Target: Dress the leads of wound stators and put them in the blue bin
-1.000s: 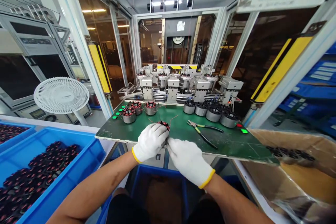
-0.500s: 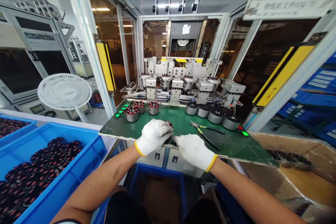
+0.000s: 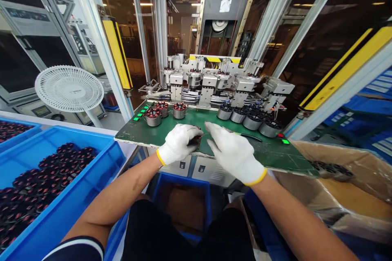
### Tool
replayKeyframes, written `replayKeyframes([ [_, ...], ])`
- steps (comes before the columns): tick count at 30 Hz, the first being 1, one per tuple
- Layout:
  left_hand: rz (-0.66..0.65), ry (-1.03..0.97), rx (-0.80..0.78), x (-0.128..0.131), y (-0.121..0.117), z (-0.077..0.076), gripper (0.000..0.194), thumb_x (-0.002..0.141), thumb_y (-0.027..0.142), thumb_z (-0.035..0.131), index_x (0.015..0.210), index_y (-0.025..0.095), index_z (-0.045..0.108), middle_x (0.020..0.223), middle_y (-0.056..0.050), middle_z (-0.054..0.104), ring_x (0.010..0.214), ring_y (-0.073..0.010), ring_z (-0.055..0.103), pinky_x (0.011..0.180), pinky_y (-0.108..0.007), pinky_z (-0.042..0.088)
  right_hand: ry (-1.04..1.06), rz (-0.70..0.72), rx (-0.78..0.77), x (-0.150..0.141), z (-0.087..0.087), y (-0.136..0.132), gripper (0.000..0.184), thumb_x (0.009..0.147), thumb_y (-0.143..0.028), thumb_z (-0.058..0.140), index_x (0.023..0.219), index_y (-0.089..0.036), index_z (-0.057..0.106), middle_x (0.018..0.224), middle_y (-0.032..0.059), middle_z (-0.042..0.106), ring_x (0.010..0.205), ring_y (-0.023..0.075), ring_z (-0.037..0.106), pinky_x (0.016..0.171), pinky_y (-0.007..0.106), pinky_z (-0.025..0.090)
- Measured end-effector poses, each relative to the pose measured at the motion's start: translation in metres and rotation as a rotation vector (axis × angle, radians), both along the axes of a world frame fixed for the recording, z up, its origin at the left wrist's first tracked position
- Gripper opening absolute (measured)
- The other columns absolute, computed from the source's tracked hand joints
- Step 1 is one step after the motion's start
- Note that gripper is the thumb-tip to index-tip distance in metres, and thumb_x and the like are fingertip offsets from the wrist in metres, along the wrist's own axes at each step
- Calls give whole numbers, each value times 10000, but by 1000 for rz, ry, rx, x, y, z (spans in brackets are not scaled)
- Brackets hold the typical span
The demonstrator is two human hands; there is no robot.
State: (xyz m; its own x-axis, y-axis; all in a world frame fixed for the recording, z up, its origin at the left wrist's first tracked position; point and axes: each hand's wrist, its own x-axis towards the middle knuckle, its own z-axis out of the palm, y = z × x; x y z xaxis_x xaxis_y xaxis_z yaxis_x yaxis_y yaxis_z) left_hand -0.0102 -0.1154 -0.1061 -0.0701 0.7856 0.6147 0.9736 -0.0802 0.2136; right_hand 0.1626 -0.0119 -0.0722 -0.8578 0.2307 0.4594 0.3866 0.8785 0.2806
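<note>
My left hand (image 3: 180,142), in a white glove with a yellow cuff, is closed around a wound motor stator (image 3: 196,140) at the front edge of the green tabletop (image 3: 147,135). Glove fingers hide most of that stator. To its right, my right hand (image 3: 232,149), gloved alike, has its fingers stretched out with nothing visible in them. It covers most of the pliers, and one dark handle (image 3: 251,137) sticks out beyond it. Further back on the left stand several stators with red windings (image 3: 153,117). Several grey stators with black tops (image 3: 252,120) stand at right.
Behind the tabletop is a winding machine (image 3: 211,81) in a metal frame. A blue bin (image 3: 104,163) of wound stators stands at left, near a white fan (image 3: 70,88). At right is a plastic-lined carton (image 3: 361,195); below, a blue crate (image 3: 208,204).
My right hand has lifted away from the stator, its fingers straightening, and now covers most of the pliers. My left hand keeps hold of the stator. The head view has tilted down.
</note>
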Motion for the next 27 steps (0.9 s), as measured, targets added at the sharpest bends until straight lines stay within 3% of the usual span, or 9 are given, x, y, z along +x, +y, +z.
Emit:
replayKeyframes([
  [4,23,-50,84,1,5,-8,262,775,332,685,1013,223,674,1067,-43,701,1007,-218,628,885,-358,445,-240,-45,13,-14,-2,9,310,929,-164,346,1076,-205,616,835,90,659,750,246,639,618,295,390],
  [9,18,-102,1,-1,9,5,154,767,338,698,878,230,697,937,-1,723,876,-191,657,796,-324,484,-353,55,-185,-23,-23,12,267,929,-209,396,1003,-173,650,910,98,685,839,249,646,716,321,440],
  [12,11,-152,15,-4,4,11,246,732,314,723,960,233,684,1013,-4,702,962,-193,637,884,-327,479,-196,151,-364,-13,-28,21,293,950,-244,390,1074,-196,651,1012,62,698,949,202,637,833,290,450],
  [15,73,-274,34,-12,1,13,707,603,351,802,1253,245,547,1279,-50,580,1194,-256,525,1030,-385,411,214,19,-456,12,-25,18,376,977,-301,320,1212,-210,599,1125,57,672,1017,192,617,886,296,460],
  [18,-3,-447,-153,-23,7,10,1031,517,382,832,1420,259,350,1379,-72,503,1222,-288,509,1026,-408,424,321,-37,-353,35,-29,-16,504,977,-306,204,1388,-169,462,1232,134,611,1065,258,588,904,398,458],
  [21,-159,-501,-290,-28,18,4,932,529,361,814,1365,244,421,1284,-49,581,1134,-254,577,987,-360,458,45,272,-270,31,-46,-60,522,922,-403,333,1421,-283,427,1308,86,571,925,245,623,766,346,501],
  [23,-110,-481,-283,-27,23,-3,821,545,363,796,1298,257,487,1217,-31,619,1086,-248,600,958,-360,475,-48,391,-207,10,-58,-71,546,888,-417,389,1424,-320,411,1388,59,506,759,194,626,637,295,489],
  [25,-41,-461,-249,-26,26,-10,735,590,339,757,1275,271,501,1192,-27,634,1072,-246,608,948,-369,480,-91,311,-127,-13,-63,-63,566,904,-343,350,1462,-244,349,1452,116,418,682,180,610,576,294,463],
  [27,-28,-458,-223,-25,28,-16,671,639,293,702,1277,265,494,1198,-37,636,1073,-241,612,944,-365,484,-72,129,-67,-29,-62,-43,555,928,-278,296,1473,-173,315,1468,175,370,702,193,618,579,301,456],
])
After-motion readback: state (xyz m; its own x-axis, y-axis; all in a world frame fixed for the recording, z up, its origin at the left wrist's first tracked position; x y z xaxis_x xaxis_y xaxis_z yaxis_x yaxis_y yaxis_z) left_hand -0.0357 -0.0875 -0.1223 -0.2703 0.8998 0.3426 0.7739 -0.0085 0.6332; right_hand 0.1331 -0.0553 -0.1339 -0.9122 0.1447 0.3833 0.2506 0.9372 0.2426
